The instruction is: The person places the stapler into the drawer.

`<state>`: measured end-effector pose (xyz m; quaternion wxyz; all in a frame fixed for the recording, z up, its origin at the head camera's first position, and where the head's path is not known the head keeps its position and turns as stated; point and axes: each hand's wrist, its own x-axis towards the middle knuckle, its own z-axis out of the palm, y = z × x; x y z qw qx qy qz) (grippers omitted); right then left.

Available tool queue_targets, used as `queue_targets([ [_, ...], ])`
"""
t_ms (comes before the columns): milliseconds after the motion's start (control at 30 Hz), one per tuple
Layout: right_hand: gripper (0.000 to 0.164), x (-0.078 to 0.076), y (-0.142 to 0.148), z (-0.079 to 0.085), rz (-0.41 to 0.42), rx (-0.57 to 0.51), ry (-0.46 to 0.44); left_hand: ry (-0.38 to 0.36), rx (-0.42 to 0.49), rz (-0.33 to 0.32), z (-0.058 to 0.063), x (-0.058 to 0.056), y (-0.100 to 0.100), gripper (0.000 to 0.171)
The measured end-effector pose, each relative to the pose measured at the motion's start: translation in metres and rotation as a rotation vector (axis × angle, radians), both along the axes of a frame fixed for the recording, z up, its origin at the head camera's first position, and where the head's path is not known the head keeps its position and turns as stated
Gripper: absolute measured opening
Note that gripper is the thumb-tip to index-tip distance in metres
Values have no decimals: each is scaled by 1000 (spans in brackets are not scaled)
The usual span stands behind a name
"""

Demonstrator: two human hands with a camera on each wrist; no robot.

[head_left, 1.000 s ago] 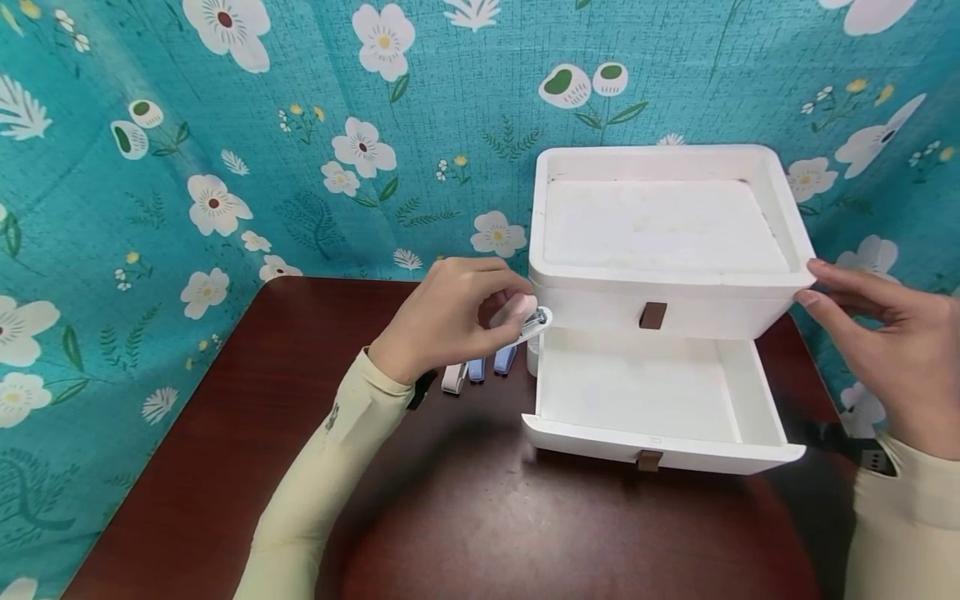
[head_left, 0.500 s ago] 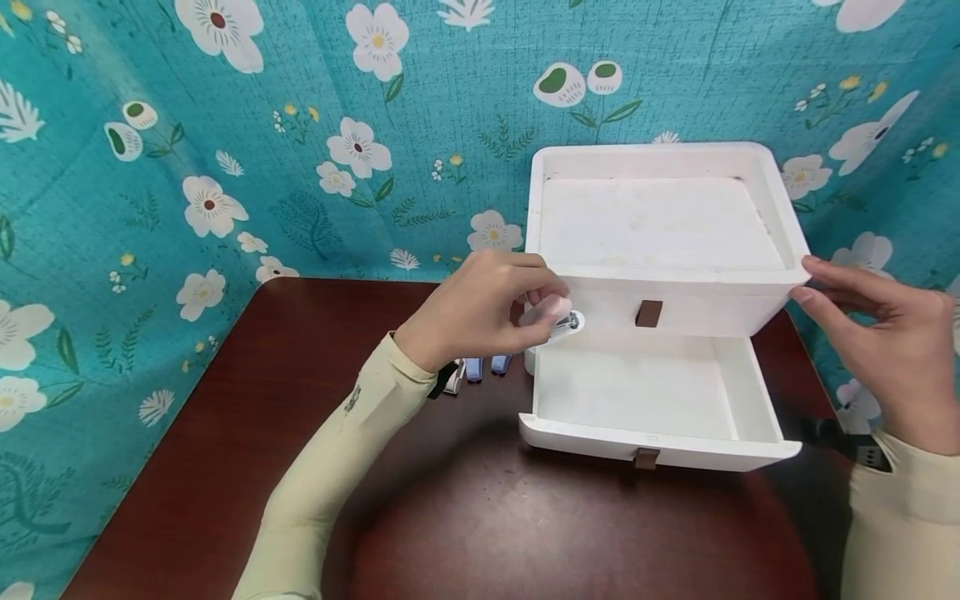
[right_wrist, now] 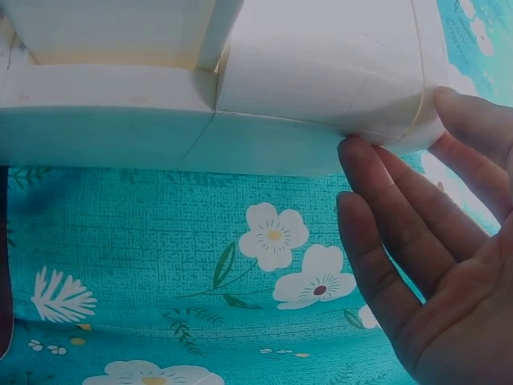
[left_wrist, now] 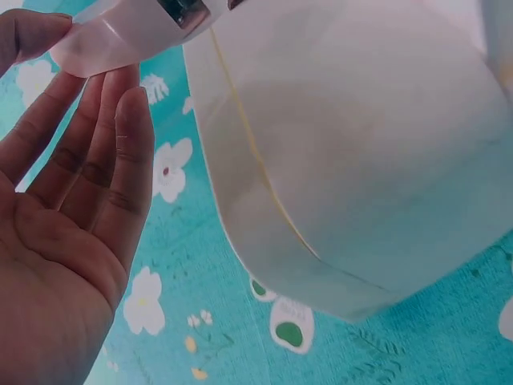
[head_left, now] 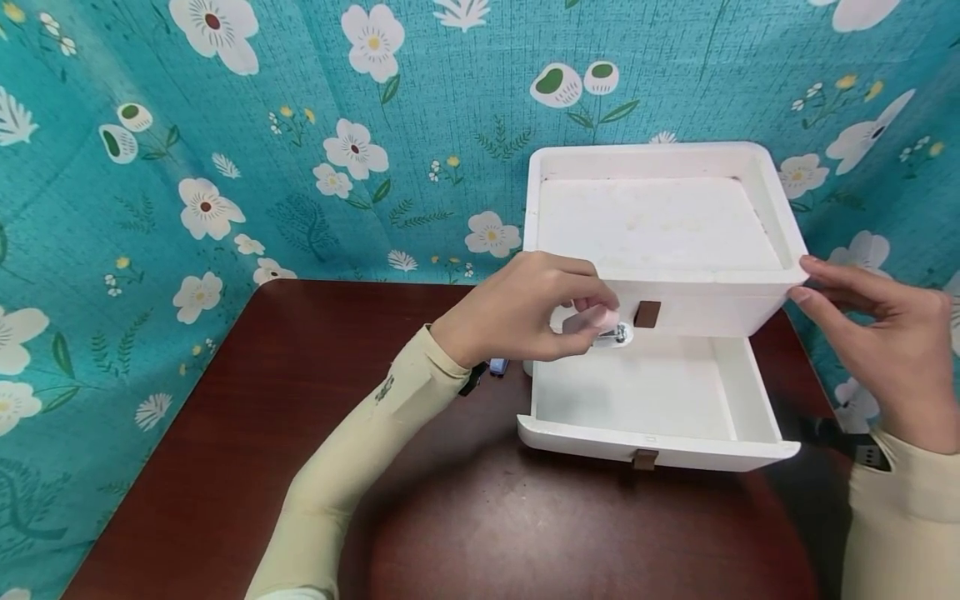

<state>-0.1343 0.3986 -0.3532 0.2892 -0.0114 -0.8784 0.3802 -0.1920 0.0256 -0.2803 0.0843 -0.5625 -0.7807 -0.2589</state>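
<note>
My left hand pinches a small pale pink and white stapler by its rear end between thumb and fingers. The stapler's metal tip points right, over the back of the pulled-out lower drawer. In the left wrist view, the stapler shows its rounded pink end at the fingertips. My right hand has its thumb and forefinger at the right front corner of the white drawer box. Its fingers are nearly straight against the side in the right wrist view.
A blue piece shows on the table beside the box, partly hidden by my left wrist. The box's upper drawer is closed, with a brown pull tab. A shallow tray top crowns it. A floral curtain hangs behind the dark table.
My left hand has carried the stapler rightward, from beside the box to over the lower drawer. The forearm now covers the small staplers seen earlier on the table. My right hand stays at the corner.
</note>
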Motion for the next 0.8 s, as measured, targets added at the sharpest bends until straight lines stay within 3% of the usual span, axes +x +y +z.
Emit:
queue_targets([
  [200, 42, 0, -1, 0, -5, -5, 0, 6, -62, -59, 6, -2, 17, 21],
  [400, 43, -1, -1, -1, -5, -5, -6, -11, -207, -69, 8, -2, 36, 23],
  [667, 43, -1, -2, -1, 4, -8, -1, 47, -409, -66, 6, 4, 58, 25],
  [800, 43, -1, -1, 0, 3, -9, 3, 111, -514, -67, 4, 9, 72, 25],
])
